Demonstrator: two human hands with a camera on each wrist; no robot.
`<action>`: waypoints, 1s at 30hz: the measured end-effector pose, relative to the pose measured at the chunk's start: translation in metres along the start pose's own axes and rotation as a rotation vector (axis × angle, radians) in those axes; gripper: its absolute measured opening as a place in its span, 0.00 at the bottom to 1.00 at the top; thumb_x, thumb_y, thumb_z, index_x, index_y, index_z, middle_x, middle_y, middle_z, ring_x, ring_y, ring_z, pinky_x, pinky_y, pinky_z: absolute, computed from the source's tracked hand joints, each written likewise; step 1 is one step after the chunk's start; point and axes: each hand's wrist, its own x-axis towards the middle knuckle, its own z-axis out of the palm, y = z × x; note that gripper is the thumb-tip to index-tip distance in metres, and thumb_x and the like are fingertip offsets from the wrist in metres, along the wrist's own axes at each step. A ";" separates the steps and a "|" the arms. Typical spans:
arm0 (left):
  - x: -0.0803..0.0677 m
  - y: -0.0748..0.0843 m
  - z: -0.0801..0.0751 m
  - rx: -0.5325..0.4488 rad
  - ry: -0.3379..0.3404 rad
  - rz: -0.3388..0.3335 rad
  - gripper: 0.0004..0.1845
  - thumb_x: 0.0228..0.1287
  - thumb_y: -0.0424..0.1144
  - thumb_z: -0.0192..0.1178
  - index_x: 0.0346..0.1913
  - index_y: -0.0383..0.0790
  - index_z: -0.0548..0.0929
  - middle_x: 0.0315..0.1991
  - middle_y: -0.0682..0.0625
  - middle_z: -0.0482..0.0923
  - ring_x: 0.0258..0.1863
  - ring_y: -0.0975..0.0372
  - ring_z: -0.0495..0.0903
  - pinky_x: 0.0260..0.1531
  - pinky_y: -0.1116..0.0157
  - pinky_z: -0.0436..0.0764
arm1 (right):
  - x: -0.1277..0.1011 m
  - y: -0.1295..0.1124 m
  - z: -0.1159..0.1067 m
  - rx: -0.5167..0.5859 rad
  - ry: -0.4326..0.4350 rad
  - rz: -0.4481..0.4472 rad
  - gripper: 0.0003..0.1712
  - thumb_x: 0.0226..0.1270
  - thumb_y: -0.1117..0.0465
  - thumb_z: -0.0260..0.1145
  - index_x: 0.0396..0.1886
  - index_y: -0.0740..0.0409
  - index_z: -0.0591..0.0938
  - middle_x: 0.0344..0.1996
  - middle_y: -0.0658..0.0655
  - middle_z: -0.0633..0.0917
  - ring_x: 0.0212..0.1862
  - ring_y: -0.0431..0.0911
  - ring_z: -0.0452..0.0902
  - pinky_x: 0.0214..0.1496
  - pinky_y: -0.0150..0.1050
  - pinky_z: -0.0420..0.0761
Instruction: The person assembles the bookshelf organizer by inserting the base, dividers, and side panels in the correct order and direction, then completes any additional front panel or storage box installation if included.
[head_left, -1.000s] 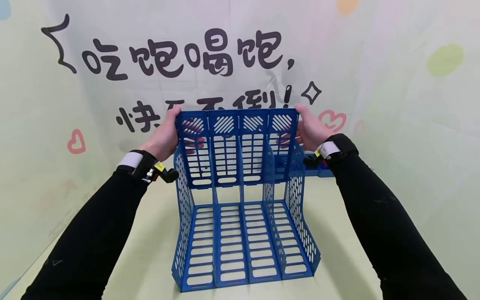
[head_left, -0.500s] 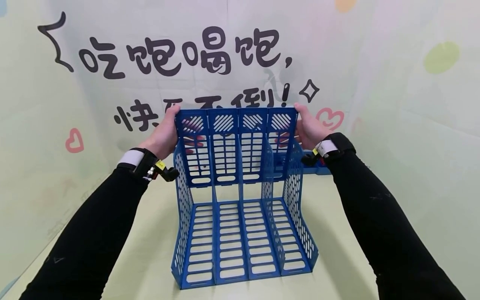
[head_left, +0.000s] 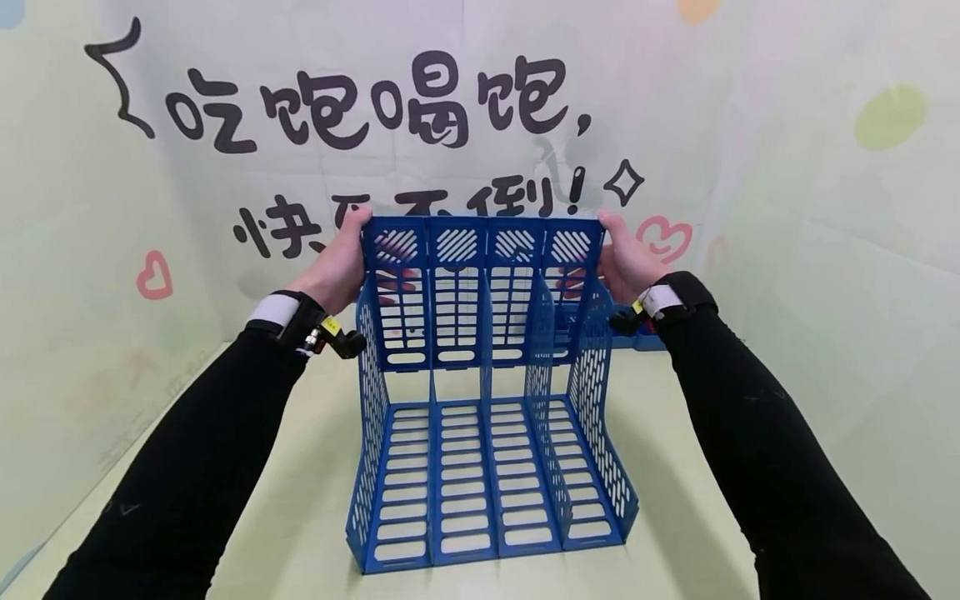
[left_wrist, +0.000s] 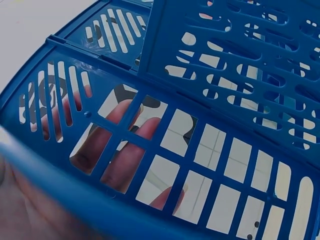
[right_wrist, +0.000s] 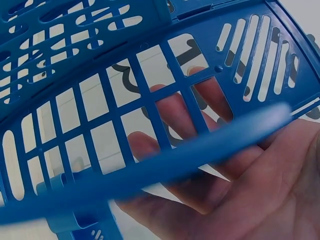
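Observation:
A blue plastic file rack with slotted walls and several upright compartments stands on the pale table, open side toward me. My left hand grips the top left corner of its tall back panel. My right hand grips the top right corner. In the left wrist view, the left fingers lie curled behind the slotted panel. The right wrist view shows the right fingers behind the panel in the same way, with the palm at its edge.
A smaller blue object lies on the table behind the rack's right side, mostly hidden. A printed backdrop with black characters and hearts closes off the back and both sides. Pale table surface shows left, right and in front of the rack.
The rack's top edge and both hands have shifted very slightly to the right. Both grips are unchanged.

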 end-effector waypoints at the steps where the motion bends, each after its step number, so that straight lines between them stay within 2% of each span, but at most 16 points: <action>1: 0.001 0.000 0.001 -0.010 -0.005 -0.001 0.51 0.75 0.84 0.26 0.74 0.45 0.69 0.63 0.44 0.80 0.66 0.47 0.77 0.76 0.36 0.67 | -0.001 0.001 0.000 0.003 -0.004 0.002 0.69 0.71 0.11 0.24 0.88 0.61 0.57 0.83 0.71 0.66 0.78 0.64 0.66 0.86 0.68 0.62; 8: 0.002 0.000 0.002 -0.012 -0.002 -0.002 0.50 0.75 0.84 0.26 0.72 0.45 0.69 0.63 0.45 0.78 0.67 0.48 0.74 0.73 0.44 0.69 | 0.000 0.005 0.000 0.001 -0.002 0.005 0.70 0.69 0.09 0.25 0.88 0.60 0.57 0.81 0.69 0.69 0.76 0.63 0.69 0.85 0.69 0.64; 14: 0.002 -0.006 0.001 -0.015 -0.019 -0.003 0.53 0.75 0.84 0.24 0.75 0.44 0.70 0.65 0.45 0.79 0.70 0.47 0.73 0.80 0.40 0.63 | 0.001 0.006 0.003 0.000 -0.003 0.016 0.71 0.69 0.09 0.23 0.88 0.60 0.58 0.83 0.70 0.66 0.78 0.64 0.67 0.85 0.71 0.62; 17: 0.002 -0.010 0.000 -0.009 -0.019 0.008 0.53 0.76 0.83 0.22 0.75 0.44 0.73 0.65 0.45 0.85 0.69 0.47 0.78 0.80 0.40 0.66 | 0.002 0.006 0.004 -0.005 -0.025 0.028 0.72 0.68 0.09 0.23 0.88 0.61 0.57 0.84 0.71 0.64 0.80 0.66 0.64 0.86 0.71 0.60; 22: 0.002 -0.019 -0.001 -0.017 -0.037 0.032 0.53 0.77 0.82 0.21 0.76 0.45 0.75 0.61 0.48 0.90 0.61 0.50 0.88 0.71 0.44 0.78 | 0.004 0.010 0.002 -0.021 -0.043 0.040 0.72 0.68 0.09 0.22 0.88 0.61 0.56 0.84 0.72 0.64 0.81 0.67 0.64 0.85 0.72 0.61; 26: 0.000 -0.026 -0.003 -0.011 -0.048 -0.010 0.54 0.76 0.83 0.22 0.76 0.42 0.72 0.58 0.48 0.89 0.58 0.54 0.88 0.70 0.47 0.78 | 0.008 0.017 0.000 -0.053 -0.038 0.043 0.71 0.69 0.10 0.21 0.89 0.61 0.56 0.83 0.72 0.66 0.81 0.69 0.66 0.83 0.72 0.65; 30: -0.001 -0.032 -0.003 0.005 -0.059 -0.026 0.57 0.75 0.84 0.22 0.77 0.40 0.72 0.59 0.47 0.89 0.60 0.53 0.86 0.74 0.45 0.74 | 0.012 0.024 -0.003 -0.058 -0.039 0.054 0.71 0.70 0.11 0.21 0.90 0.61 0.54 0.84 0.72 0.64 0.82 0.70 0.63 0.84 0.73 0.62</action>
